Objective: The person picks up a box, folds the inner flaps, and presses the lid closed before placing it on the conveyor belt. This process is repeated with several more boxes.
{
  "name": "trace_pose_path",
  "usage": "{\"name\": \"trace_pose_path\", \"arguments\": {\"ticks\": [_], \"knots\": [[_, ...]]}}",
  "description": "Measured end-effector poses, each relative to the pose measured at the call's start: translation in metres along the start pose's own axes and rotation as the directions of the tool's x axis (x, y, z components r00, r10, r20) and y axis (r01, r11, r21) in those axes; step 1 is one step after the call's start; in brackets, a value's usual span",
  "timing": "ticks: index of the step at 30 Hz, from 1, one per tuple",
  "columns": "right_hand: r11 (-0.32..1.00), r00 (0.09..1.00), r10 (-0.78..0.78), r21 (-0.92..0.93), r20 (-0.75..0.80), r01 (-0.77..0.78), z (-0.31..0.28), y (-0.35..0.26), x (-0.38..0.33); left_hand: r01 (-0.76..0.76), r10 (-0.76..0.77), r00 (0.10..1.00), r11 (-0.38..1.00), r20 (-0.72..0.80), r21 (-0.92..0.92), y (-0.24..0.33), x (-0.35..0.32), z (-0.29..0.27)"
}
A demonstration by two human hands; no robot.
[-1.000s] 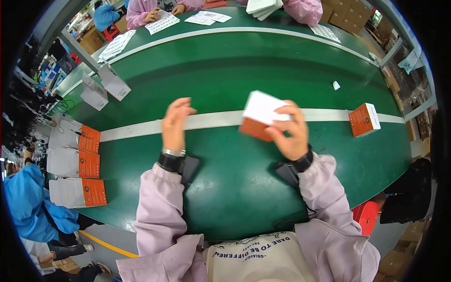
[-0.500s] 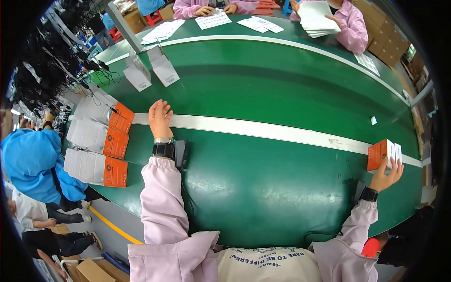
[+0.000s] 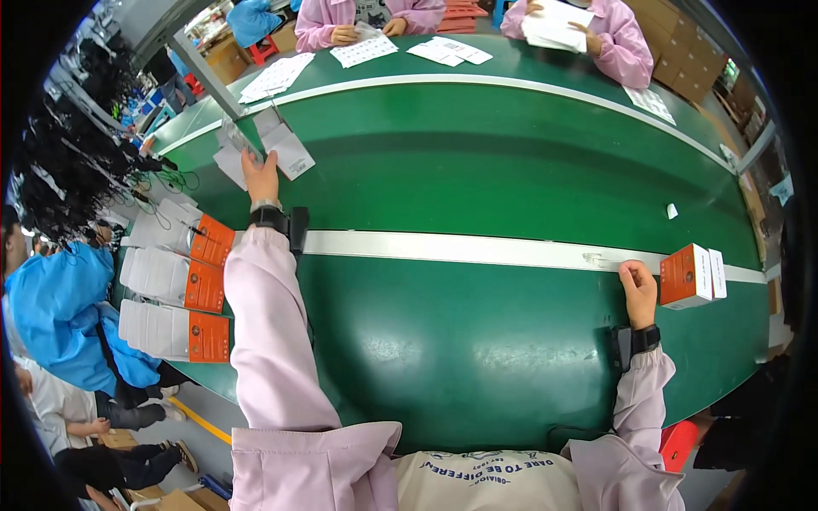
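Note:
My left hand [image 3: 262, 179] reaches to the far left, its fingers closed about the near edge of an open white box [image 3: 228, 166]. Clear plastic shows at the top of that box. Right beside it stands a second open white box [image 3: 294, 157], its flap raised. My right hand [image 3: 639, 294] is over the table at the right with curled fingers and nothing visible in them. Just right of it, apart from the fingers, an orange and white box [image 3: 686, 277] stands against a narrow white box [image 3: 717, 274].
Three orange boxes with white flaps [image 3: 207, 336] line the left side below hanging black cables [image 3: 64, 162]. A white strip [image 3: 443, 248] crosses the green table [image 3: 477, 358]. A white scrap [image 3: 672, 211] lies at the right. Co-workers handle papers [image 3: 558, 24] at the far side.
My right hand has let go of the orange and white box and moved left, its fingers curling. My left hand has moved forward and left from above the white strip onto the white box.

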State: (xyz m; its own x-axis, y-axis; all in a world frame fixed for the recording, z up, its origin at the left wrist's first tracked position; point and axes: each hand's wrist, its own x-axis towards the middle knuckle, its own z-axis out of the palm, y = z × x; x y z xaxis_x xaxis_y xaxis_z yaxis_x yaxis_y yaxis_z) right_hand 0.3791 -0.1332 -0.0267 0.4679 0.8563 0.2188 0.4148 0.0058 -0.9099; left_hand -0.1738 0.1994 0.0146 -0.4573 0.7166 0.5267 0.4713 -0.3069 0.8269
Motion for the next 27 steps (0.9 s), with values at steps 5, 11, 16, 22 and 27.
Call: {"name": "trace_pose_path", "arguments": {"ticks": [5,11,16,22,27], "knots": [[0.999,0.999,-0.002,-0.051,0.043,0.005,0.011,-0.006,0.002,-0.272,0.199,0.959,0.840,0.201,0.470,-0.016,0.032,-0.010],[0.999,0.999,-0.034,-0.027,0.014,0.034,0.026,-0.017,0.003,-0.507,0.397,0.854,0.784,0.337,0.360,0.093,-0.042,-0.012],[0.986,0.962,-0.149,0.113,0.231,0.125,0.093,-0.057,-0.015,-0.456,0.437,0.781,0.887,0.446,-0.070,0.185,-0.166,-0.020],[0.902,0.834,-0.432,0.158,0.344,0.402,0.149,-0.120,-0.052,-0.337,0.490,0.611,0.872,0.622,-0.356,0.236,-0.256,-0.024],[0.931,0.861,-0.352,0.233,0.367,0.281,0.148,-0.113,-0.053,-0.443,0.623,0.721,0.751,0.303,-0.490,0.212,-0.244,-0.031]]}}
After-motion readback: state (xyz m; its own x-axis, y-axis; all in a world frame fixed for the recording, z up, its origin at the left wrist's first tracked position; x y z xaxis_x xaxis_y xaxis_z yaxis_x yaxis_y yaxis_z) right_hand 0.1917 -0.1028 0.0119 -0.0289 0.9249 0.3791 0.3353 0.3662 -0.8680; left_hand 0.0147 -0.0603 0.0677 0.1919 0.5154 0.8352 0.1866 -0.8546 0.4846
